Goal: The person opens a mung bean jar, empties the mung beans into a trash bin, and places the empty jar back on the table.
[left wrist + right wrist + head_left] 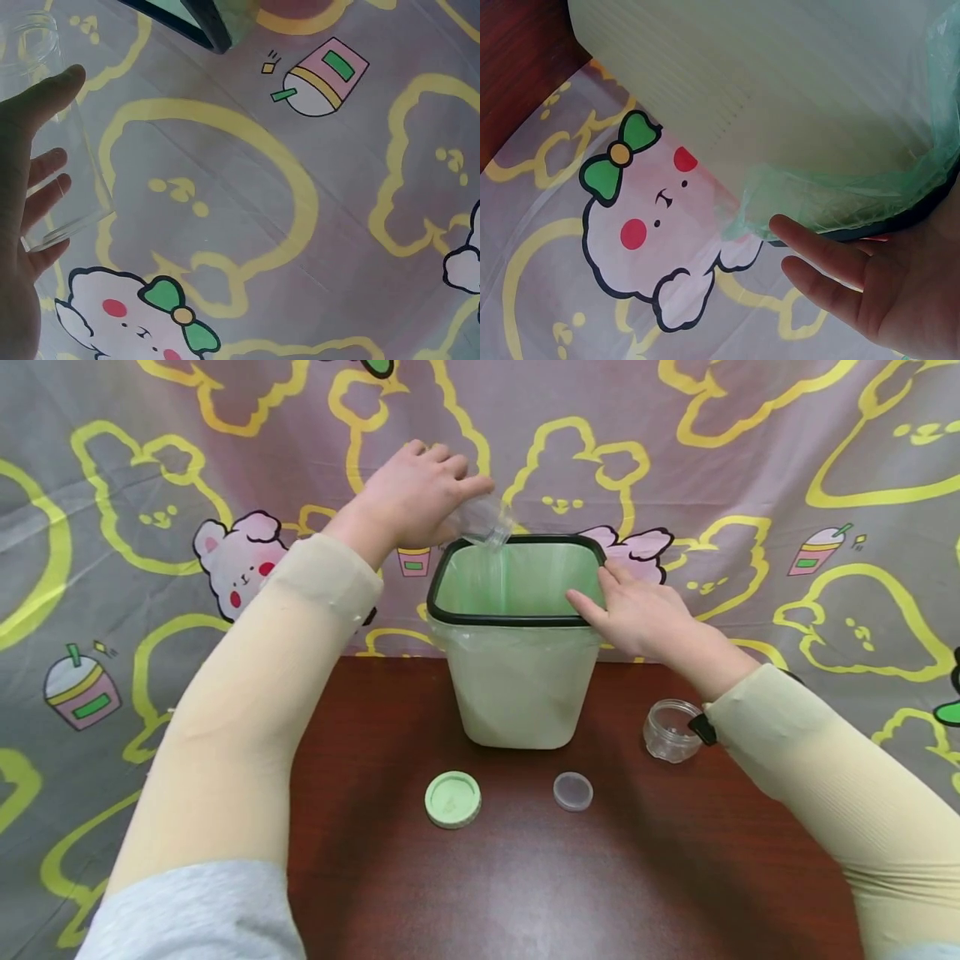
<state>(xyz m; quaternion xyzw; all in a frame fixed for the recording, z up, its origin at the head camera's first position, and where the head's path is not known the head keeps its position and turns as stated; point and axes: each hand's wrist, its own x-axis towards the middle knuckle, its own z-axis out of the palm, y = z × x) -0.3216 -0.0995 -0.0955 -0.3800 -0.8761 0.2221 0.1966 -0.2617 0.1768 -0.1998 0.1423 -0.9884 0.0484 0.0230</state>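
My left hand (420, 493) holds a clear plastic jar (483, 520), tilted mouth-down over the left back of a trash bin (517, 693). In the left wrist view the thumb and fingers wrap round the jar (71, 172), which is see-through. The bin is pale, with a black rim (517, 620) and a thin green bag (810, 199) lining it and folded over the edge. At the bin's right side, my right hand (645, 610) rests on the rim, thumb over the inside and straight fingers (821, 251) along the outside.
On the dark red-brown table (525, 885) a green lid (453, 799) and a small translucent lid (573, 792) lie in front of the bin. A short clear jar (671, 731) stands right of it, by the right wrist. A cartoon-printed curtain (262, 468) hangs behind.
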